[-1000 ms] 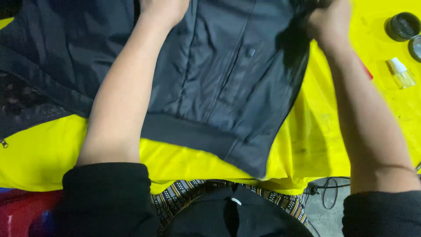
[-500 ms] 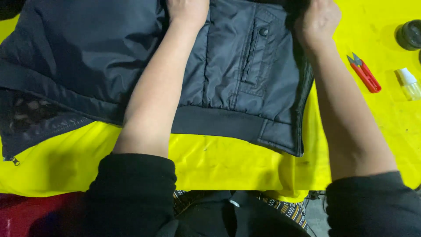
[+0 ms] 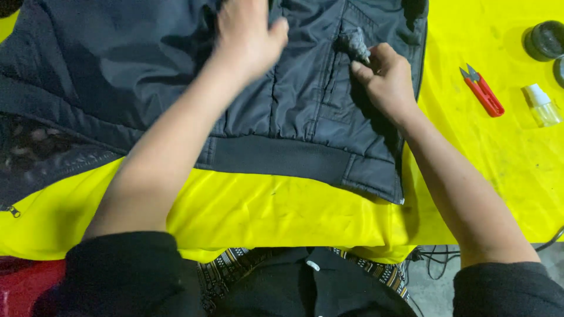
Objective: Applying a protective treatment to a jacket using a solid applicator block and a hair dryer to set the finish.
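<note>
since half a second ago both our hands have slid down the jacket: the right one has left the upper edge and now works at the pocket, and the left one has dropped lower on the front panel.

nearest us, the yellow table cover (image 3: 282,217) runs bare along the front edge, with our dark sleeves over it. the dark jacket (image 3: 147,88) lies flat on that cover, its ribbed hem (image 3: 276,158) toward us, its body reaching up out of the frame and its left part spilling toward the table's left side.

our left hand (image 3: 247,35) rests flat on the front panel, fingers loosely curled and pressing cloth, gripping nothing. our right hand (image 3: 385,79) is closed in a pinch on a grey bunch of pocket lining (image 3: 354,44) pulled out beside the seam.

we judge the jacket light, soft and limp, with a slick shell that slides under a flat palm; the firmer hem and the seams give the surest hold.

to the right there is open yellow surface before the red thread snips (image 3: 483,91), then a small clear bottle (image 3: 541,105) and a dark round jar (image 3: 546,40) near the far corner. cables (image 3: 435,258) hang below the front edge.
</note>
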